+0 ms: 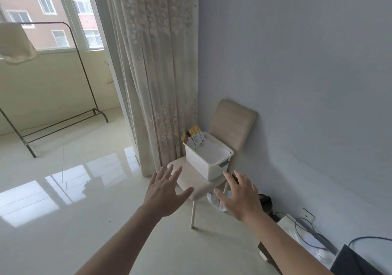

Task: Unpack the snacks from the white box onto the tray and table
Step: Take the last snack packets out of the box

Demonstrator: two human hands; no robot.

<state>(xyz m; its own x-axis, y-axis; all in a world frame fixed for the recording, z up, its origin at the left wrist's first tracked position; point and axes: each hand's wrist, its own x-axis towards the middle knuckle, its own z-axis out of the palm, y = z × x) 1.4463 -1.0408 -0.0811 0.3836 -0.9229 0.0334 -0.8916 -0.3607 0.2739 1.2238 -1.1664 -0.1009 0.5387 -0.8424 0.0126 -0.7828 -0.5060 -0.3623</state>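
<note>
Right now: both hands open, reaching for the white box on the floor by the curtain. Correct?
No. Head view: the white box sits on the chair by the curtain, not the floor. The left hand and right hand are open, reaching for it.

Single view: head-worn, wide-angle. Faced forward and down into a room corner, curtain [152, 62] at left, wall [297, 62] at right (straight edges bowed toward the margins). Both forearms [118, 243] entered from the lower edge; the left hand [165, 192] and right hand [241, 198] lay nearest the lens, at centre. The white box [201, 166] on a chair [233, 122] sat just beyond them, seen from above, at middling range; floor [63, 211] filled the lower left.
</note>
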